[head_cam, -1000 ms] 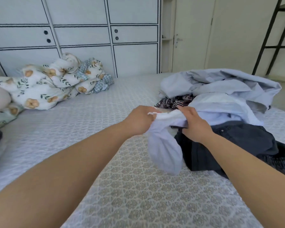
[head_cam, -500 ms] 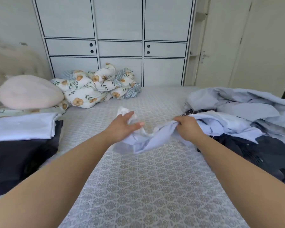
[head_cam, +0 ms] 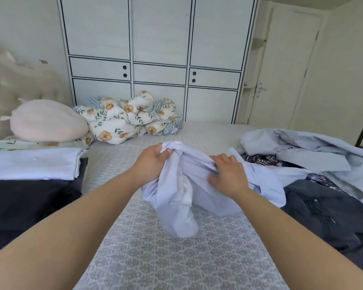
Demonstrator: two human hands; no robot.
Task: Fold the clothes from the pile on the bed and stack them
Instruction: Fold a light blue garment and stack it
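Both hands hold one pale lilac garment (head_cam: 184, 185) above the middle of the bed (head_cam: 176, 258). In the head view, the left hand (head_cam: 153, 162) has its fingers curled round a bunched top edge of the cloth, thumb on the near side, gripping it firmly. The right hand (head_cam: 228, 174) lies on the fabric with fingers bent and pressing into a ridge of folds; it seems to pinch the cloth, though the fingertips are partly buried and the hold is hard to read. Both forearms reach forward from the lower corners, wrists nearly level. The garment hangs crumpled below the hands, its soft lower end touching the bedspread, which has a grey printed lattice pattern.

On the right lies the unfolded pile (head_cam: 302, 155): pale blue shirts, a dark patterned piece and a dark pleated garment (head_cam: 323, 210) with a small button. On the left sits the folded stack (head_cam: 29, 178), a white piece on top of dark ones. Behind it rest a round pink cushion (head_cam: 48, 122) and a rumpled floral quilt (head_cam: 126, 118), before a white wardrobe (head_cam: 159, 59).
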